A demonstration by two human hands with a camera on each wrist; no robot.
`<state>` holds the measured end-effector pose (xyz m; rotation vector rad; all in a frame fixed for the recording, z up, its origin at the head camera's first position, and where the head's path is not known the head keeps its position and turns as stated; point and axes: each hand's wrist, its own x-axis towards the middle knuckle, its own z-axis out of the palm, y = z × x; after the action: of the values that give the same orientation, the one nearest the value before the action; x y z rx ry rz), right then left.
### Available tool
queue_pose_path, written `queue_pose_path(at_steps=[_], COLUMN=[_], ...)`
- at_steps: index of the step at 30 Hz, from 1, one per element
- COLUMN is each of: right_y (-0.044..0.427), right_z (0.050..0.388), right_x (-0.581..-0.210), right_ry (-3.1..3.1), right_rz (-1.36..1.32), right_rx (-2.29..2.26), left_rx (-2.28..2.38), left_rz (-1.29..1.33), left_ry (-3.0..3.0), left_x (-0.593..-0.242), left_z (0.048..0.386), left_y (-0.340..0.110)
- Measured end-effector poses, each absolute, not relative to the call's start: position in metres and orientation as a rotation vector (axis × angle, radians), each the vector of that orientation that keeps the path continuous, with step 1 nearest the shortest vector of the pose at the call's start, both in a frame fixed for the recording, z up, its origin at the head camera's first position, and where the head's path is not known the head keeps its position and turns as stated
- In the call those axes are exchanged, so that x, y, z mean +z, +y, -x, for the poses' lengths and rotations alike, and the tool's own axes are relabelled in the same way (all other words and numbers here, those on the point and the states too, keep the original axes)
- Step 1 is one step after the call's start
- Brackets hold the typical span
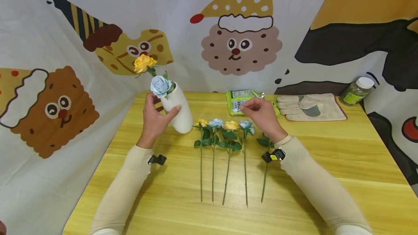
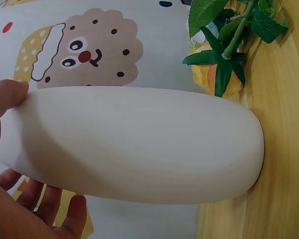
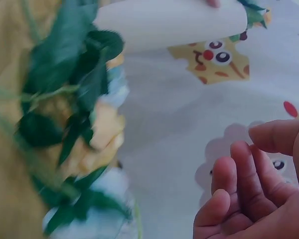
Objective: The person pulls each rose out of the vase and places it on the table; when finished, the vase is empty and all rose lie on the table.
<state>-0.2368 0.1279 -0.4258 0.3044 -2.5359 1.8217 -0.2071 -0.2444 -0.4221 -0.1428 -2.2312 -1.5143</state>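
A white vase (image 1: 179,111) leans to the left on the wooden table, gripped near its top by the left hand (image 1: 156,119), thumb in front and fingers behind. A yellow rose (image 1: 144,63) and a light blue rose (image 1: 160,86) stick out of its mouth. The right hand (image 1: 262,117) hovers over the row's right side, fingers loosely bent with nothing between them in the right wrist view. Beneath lie several roses with green stems, among them a yellow one (image 1: 230,125) and a blue one (image 1: 246,126); the right forearm hides the head of the rightmost.
Behind the right hand lies a green packet (image 1: 236,103). Light work gloves (image 1: 311,108) and a jar with a white lid (image 1: 356,91) are at the back right. A cloth with cartoon figures (image 1: 196,46) hangs behind the table.
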Motion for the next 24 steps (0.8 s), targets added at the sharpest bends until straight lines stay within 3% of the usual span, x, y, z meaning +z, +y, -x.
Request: queue_pose_path(at_steps=[24], right_y=[0.013], right_z=[0.257], right_x=[-0.355], right_ry=[-2.302], right_rz=[-0.569], right_rx=[1.915], left_rx=[-1.522], left_rz=[0.126], left_ry=[-2.241], left_x=[-0.423], left_z=[0.208], left_y=[-0.243])
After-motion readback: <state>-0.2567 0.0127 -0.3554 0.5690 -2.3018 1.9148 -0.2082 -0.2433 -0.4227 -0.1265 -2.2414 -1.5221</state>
